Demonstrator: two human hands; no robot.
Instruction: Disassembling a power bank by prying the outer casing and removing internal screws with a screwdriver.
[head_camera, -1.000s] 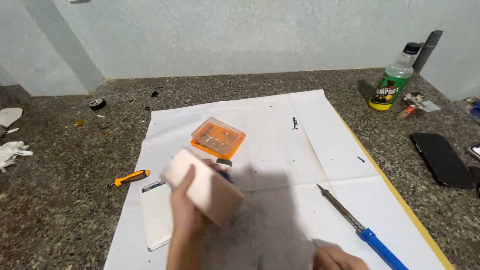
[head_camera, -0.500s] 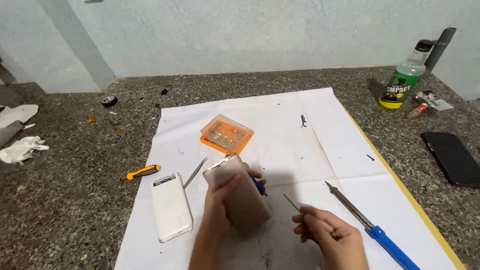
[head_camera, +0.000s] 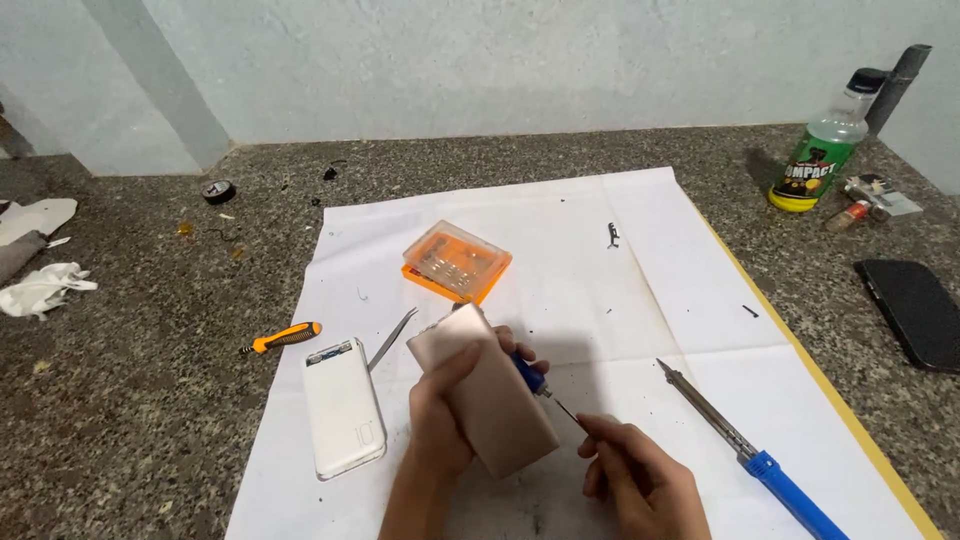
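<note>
- Far to my left on the speckled stone counter (head_camera: 130, 400) lie some white crumpled rags (head_camera: 40, 290), well away from the work.
- A big white paper sheet (head_camera: 560, 230) covers the middle of the counter, which I judge is there to keep small parts easy to spot.
- Just off the sheet's left edge lies a small orange-handled screwdriver (head_camera: 285, 337), apart from my hands.
- On the sheet, a white power bank (head_camera: 343, 405) lies flat, with metal tweezers (head_camera: 392, 338) just beside its upper right corner.
- Farther back sits an orange bit case (head_camera: 457, 262) with a clear lid, near enough to reach, I would say.
- My left hand (head_camera: 440, 420) comes up from the bottom edge, forearm raised, and wraps a pinkish-beige rectangular case (head_camera: 495, 395). Thumb on the near face, fingertips curled over the far edge, so it is clamped firmly and lifted tilted above the sheet, probably to steady it for the tool.
- A small blue-handled precision screwdriver (head_camera: 530, 375) pokes out from behind the case's right edge.
- My right hand (head_camera: 635, 475) sits low and just right of the case, fingers pinched narrow on the thin metal shaft of that screwdriver.
- Right of it a blue-handled soldering iron (head_camera: 745, 455) lies diagonally on the sheet, untouched.
- Farther right, a black phone (head_camera: 915, 310) lies on the stone, and a green liquid bottle (head_camera: 820, 160) stands at the back corner.
</note>
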